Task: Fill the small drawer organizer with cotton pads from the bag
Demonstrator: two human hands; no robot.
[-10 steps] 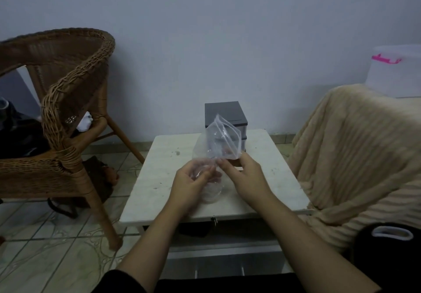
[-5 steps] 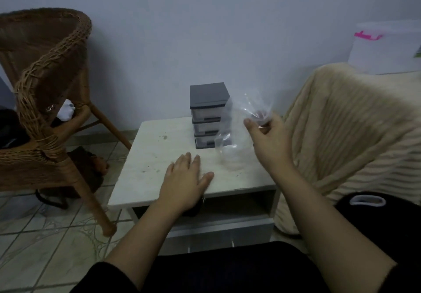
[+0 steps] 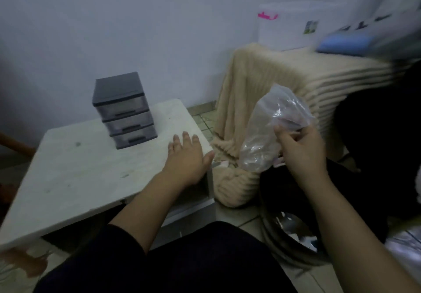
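Observation:
A small grey drawer organizer (image 3: 124, 109) with three shut drawers stands at the back of the white table (image 3: 68, 174). My right hand (image 3: 301, 148) grips a clear plastic bag (image 3: 271, 128) and holds it in the air to the right of the table, in front of the beige blanket. The bag looks crumpled and I see no cotton pads in it. My left hand (image 3: 186, 158) rests flat on the table's right edge, fingers apart, holding nothing.
A beige ribbed blanket (image 3: 273, 83) covers furniture at the right, with a white box (image 3: 287, 28) and a blue item (image 3: 341, 44) on top. A dark bin (image 3: 289, 235) sits on the floor below my right arm. The picture is blurred by motion.
My left hand let go of the bag and went flat on the table. My right hand carried the bag off to the right, past the table's edge. My view turned right.

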